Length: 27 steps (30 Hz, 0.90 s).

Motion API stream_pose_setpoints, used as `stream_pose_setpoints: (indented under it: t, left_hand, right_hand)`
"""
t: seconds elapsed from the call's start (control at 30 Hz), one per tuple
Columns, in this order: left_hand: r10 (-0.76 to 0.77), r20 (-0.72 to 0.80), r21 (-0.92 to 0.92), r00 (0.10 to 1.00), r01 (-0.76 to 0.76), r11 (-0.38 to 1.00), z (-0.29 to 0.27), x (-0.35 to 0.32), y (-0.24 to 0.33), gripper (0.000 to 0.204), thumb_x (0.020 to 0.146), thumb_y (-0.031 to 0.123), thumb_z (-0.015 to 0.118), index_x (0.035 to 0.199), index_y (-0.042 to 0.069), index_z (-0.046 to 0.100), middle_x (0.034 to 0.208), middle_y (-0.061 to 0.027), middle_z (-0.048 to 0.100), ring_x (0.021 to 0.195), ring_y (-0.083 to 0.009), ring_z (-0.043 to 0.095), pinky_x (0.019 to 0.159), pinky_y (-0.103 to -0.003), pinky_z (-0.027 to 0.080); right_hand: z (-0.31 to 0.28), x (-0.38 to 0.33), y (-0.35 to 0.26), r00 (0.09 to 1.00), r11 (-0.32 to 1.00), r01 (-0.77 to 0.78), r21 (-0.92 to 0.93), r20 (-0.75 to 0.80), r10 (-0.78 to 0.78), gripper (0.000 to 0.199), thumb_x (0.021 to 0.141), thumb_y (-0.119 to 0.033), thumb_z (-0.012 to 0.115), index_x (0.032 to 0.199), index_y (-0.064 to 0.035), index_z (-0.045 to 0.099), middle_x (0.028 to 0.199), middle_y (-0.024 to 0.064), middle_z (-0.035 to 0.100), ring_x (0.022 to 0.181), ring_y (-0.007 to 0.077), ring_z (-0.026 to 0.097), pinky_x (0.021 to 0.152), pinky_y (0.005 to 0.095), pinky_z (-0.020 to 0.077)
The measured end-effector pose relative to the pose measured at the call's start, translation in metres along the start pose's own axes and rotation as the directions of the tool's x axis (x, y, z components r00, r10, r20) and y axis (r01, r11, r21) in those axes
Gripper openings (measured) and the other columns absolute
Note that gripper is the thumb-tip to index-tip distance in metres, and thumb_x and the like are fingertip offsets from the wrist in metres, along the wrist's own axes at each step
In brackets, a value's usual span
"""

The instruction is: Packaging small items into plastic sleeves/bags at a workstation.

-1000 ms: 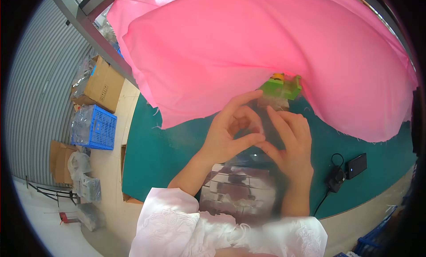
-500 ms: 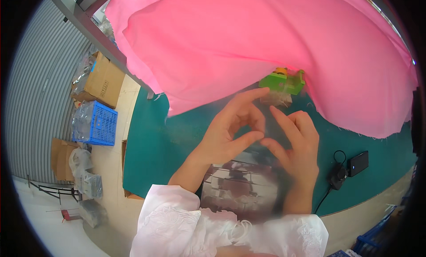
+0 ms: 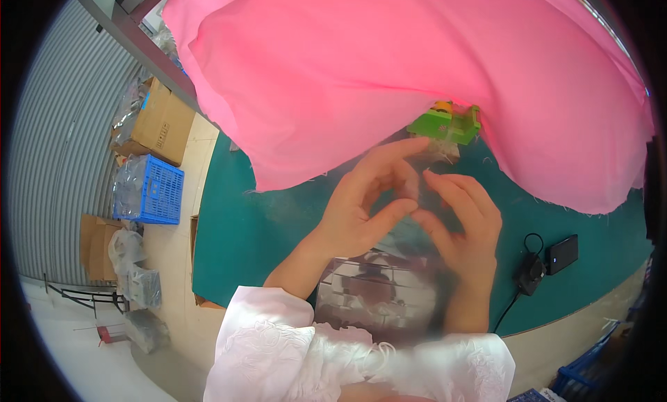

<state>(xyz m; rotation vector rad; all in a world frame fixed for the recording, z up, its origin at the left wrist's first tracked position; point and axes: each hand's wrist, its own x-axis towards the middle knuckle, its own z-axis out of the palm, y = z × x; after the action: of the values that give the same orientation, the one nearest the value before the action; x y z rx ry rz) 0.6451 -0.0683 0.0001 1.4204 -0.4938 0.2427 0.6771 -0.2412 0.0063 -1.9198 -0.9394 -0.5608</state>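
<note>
My left hand (image 3: 360,211) hovers over the green tabletop (image 3: 236,228), index finger stretched out, thumb apart from it and the other fingers curled. Facing it, my right hand (image 3: 471,225) has bent fingers with a gap between thumb and fingertips. The two thumb tips almost meet. No distinct thing shows between the hands; whether the haze around them is clear film, I cannot tell. Beneath my wrists lies a shiny, silvery see-through item (image 3: 372,294), its kind unclear. Just past my fingertips stands a green tool with a yellow part (image 3: 445,126), partly covered by pink cloth (image 3: 347,68).
Right of my hands lie a black phone-like device (image 3: 561,255) and a black adapter with a cable (image 3: 530,273). On the floor at left stand a cardboard box (image 3: 165,124), a blue crate (image 3: 163,190) and plastic bags (image 3: 139,284). A grey metal post (image 3: 149,51) rises at far left.
The pink cloth's left corner has shifted slightly left and down, and the view has moved a little. My hands keep nearly the same pose, with the right fingertips slightly changed.
</note>
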Motion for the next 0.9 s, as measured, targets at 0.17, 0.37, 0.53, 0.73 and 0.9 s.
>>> stream_pose_setpoints:
  t: [0.17, 0.37, 0.53, 0.73, 0.9]
  left_hand:
    - [-0.027, 0.012, 0.076, 1.0, 0.026, 0.997, 0.005, 0.001, -0.001, 0.049, 0.079, -0.009, 0.061, 0.127, -0.002, 0.049, 0.092, -0.0053, 0.054, 0.085, -0.0139, 0.054, 0.078, -0.027, 0.045]
    - [-0.014, -0.039, 0.494, 0.999, 0.031, 0.869, 0.007, 0.002, 0.003, 0.026, 0.074, -0.006, 0.068, 0.097, 0.005, 0.068, 0.094, -0.0087, 0.055, 0.079, -0.0151, 0.058, 0.07, -0.028, 0.049]
    - [0.098, -0.096, 0.559, 0.991, -0.027, 0.829, 0.011, 0.002, 0.004, 0.024, 0.069, -0.005, 0.07, 0.091, 0.005, 0.069, 0.094, -0.0085, 0.059, 0.075, -0.0162, 0.061, 0.065, -0.027, 0.049]
    - [0.092, -0.027, 0.594, 0.995, -0.058, 0.802, 0.008, 0.003, 0.004, 0.018, 0.068, -0.006, 0.07, 0.083, 0.003, 0.067, 0.083, -0.0087, 0.062, 0.073, -0.0188, 0.06, 0.063, -0.027, 0.049]
    - [0.045, -0.046, 0.55, 0.998, -0.012, 0.835, 0.004, 0.003, 0.01, 0.015, 0.07, -0.007, 0.068, 0.083, 0.002, 0.065, 0.082, -0.0088, 0.06, 0.073, -0.02, 0.061, 0.064, -0.028, 0.05]
  right_hand:
    - [-0.01, -0.001, 0.003, 0.999, 0.998, -0.017, -0.061, 0.04, 0.019, 0.035, 0.069, -0.016, 0.077, 0.1, -0.0051, 0.067, 0.087, 0.0072, 0.067, 0.073, 0.0238, 0.062, 0.063, 0.0335, 0.0478]
    - [-0.012, -0.003, 0.008, 0.995, 0.983, 0.031, -0.179, 0.098, -0.014, 0.027, 0.072, -0.018, 0.075, 0.095, -0.0062, 0.067, 0.086, 0.0055, 0.067, 0.073, 0.0224, 0.063, 0.063, 0.0335, 0.0482]
    - [-0.011, -0.001, 0.009, 0.992, 0.982, 0.071, -0.174, 0.119, -0.05, 0.022, 0.073, -0.017, 0.074, 0.091, -0.0067, 0.066, 0.084, 0.0049, 0.067, 0.07, 0.0225, 0.063, 0.062, 0.0338, 0.048]
    - [-0.011, 0.0, 0.015, 0.982, 0.993, 0.069, -0.098, 0.181, -0.05, 0.02, 0.073, -0.016, 0.073, 0.089, -0.0069, 0.066, 0.083, 0.0048, 0.067, 0.068, 0.0242, 0.063, 0.062, 0.0346, 0.0484]
    - [-0.007, -0.001, 0.014, 0.984, 0.999, 0.008, -0.043, 0.18, 0.0, 0.026, 0.07, -0.015, 0.075, 0.093, -0.0059, 0.067, 0.087, 0.0077, 0.068, 0.078, 0.0275, 0.063, 0.072, 0.0375, 0.0491]
